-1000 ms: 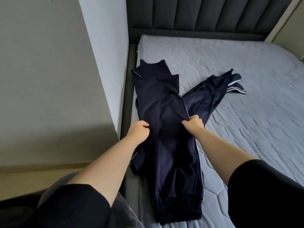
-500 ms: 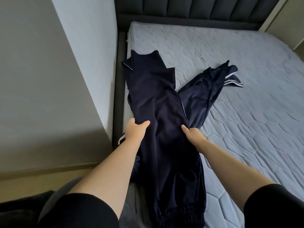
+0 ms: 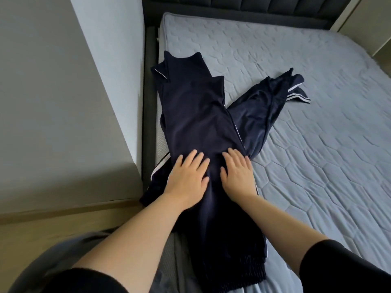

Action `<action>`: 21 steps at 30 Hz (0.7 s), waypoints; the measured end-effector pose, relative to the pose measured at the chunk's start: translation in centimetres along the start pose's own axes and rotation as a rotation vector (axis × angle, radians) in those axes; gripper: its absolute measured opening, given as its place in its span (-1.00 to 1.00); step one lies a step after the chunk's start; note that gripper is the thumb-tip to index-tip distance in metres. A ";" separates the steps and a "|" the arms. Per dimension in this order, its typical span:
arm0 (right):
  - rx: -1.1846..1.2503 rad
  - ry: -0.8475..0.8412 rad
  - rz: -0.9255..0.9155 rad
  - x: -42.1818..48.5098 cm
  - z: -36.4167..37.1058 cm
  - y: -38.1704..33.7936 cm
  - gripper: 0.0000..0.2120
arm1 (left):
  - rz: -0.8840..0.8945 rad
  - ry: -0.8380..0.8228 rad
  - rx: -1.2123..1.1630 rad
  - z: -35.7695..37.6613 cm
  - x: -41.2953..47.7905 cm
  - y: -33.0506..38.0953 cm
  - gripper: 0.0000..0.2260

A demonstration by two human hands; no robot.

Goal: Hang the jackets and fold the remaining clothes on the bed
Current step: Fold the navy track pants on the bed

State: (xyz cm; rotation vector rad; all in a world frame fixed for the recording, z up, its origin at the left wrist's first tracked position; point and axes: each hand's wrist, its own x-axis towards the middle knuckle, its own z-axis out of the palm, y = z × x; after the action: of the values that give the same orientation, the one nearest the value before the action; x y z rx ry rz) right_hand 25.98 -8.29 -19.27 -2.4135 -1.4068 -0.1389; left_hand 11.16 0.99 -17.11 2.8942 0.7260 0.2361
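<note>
Fingers [image 3: 192, 160] of L hand [image 3: 186, 178]: straight, spread, flat on cloth, gripping nothing. Fingers [image 3: 234, 159] of R hand [image 3: 239, 176]: same, splayed, palm down, nothing held. Hands side by side, close, not touching.

Head view: both palms press mid-length of navy track pants [image 3: 196, 115]. Pants lie lengthwise along L edge of mattress [image 3: 317, 157], waist end far, elastic cuff [image 3: 239, 275] near. L side of pants, w/ white stripe, spills over mattress edge toward bed frame [image 3: 149, 102]. Second navy garment [image 3: 260, 115], white-striped, lies angled off to R, one end apparently under pants.

Judgement: step = smoothing before fold. To do it well:
- pull overhanging side back onto mattress first
- sweep palms outward fr centre w/ light, even pressure
- line up legs and seams, then fold cuff to waist

Risk: fabric looks slick, may creep and drag the garment beneath.
</note>
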 end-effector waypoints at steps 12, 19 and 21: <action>-0.050 -0.105 0.021 -1.4 4.3 0.3 -0.44 | -0.034 -0.061 0.079 5.2 -1.5 -1.3 -0.45; -0.082 -0.199 0.016 -2.6 2.9 0.0 -0.46 | -0.141 -0.091 0.136 3.8 -5.4 2.5 -0.50; -0.070 -0.289 -0.011 -4.4 2.0 0.0 -0.44 | -0.072 -0.165 0.162 3.4 -7.8 3.8 -0.49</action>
State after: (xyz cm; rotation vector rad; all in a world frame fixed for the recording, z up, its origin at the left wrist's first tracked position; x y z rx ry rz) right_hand 23.63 -11.23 -22.29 -2.5631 -1.5597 0.1680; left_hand 6.72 -6.40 -20.63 2.9843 0.8543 -0.0725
